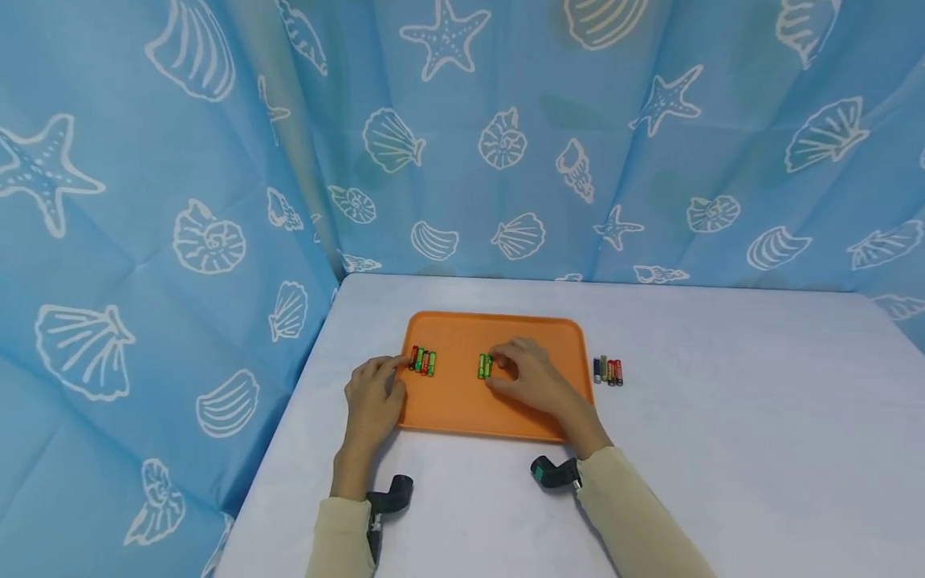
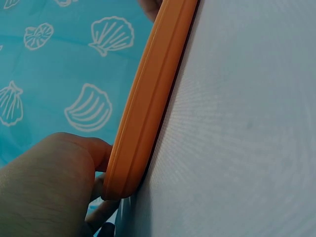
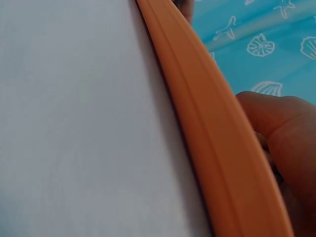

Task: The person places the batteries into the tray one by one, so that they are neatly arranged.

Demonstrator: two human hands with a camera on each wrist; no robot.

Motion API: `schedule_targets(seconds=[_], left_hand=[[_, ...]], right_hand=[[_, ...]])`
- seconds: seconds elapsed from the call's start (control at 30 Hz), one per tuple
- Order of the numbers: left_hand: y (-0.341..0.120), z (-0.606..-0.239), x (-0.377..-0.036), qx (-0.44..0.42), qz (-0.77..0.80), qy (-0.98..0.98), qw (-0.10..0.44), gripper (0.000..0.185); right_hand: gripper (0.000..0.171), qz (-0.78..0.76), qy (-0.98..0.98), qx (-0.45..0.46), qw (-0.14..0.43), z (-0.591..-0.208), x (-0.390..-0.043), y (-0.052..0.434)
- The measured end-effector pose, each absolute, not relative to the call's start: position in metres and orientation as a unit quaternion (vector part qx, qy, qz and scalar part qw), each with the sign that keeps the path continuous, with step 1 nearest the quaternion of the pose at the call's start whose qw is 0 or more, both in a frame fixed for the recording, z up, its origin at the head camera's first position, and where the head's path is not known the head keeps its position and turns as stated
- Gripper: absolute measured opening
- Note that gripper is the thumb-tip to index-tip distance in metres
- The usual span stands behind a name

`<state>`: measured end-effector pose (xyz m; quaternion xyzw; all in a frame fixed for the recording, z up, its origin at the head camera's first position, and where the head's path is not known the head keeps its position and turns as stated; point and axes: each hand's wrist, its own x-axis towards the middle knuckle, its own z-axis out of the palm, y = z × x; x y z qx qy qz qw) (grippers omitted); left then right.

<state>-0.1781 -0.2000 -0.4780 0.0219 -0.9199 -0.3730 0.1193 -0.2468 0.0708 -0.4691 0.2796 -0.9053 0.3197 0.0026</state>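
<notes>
Thumb and forefinger of the right hand [image 1: 531, 373] pinch 1 green battery [image 1: 487, 368] by its ends on the orange tray [image 1: 455, 405]; probably light, rigid, slick, prone to rolling, best held there. The left hand [image 1: 372, 401], fingers relaxed, touches the tray's edge; both wrist views hide the battery.

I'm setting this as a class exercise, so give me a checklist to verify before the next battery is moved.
1. Tray resting on table: ok.
2. Left row of four batteries inside tray: ok.
3. Right hand at green pair: ok.
4. Right hand's grip secure: cannot tell.
5. All batteries on tray: not ok; four lie to its right.
6. Battery polarity marks: cannot tell, too small.
</notes>
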Motion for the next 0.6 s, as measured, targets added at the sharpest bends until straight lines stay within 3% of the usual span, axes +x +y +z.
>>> schedule_targets(seconds=[0.6], left_hand=[[-0.200,-0.478,-0.179,0.020,-0.373,-0.917,0.136,0.036]], right_hand=[[0.037,0.340,-0.892,0.297,-0.015,-0.473,-0.257,0.038]])
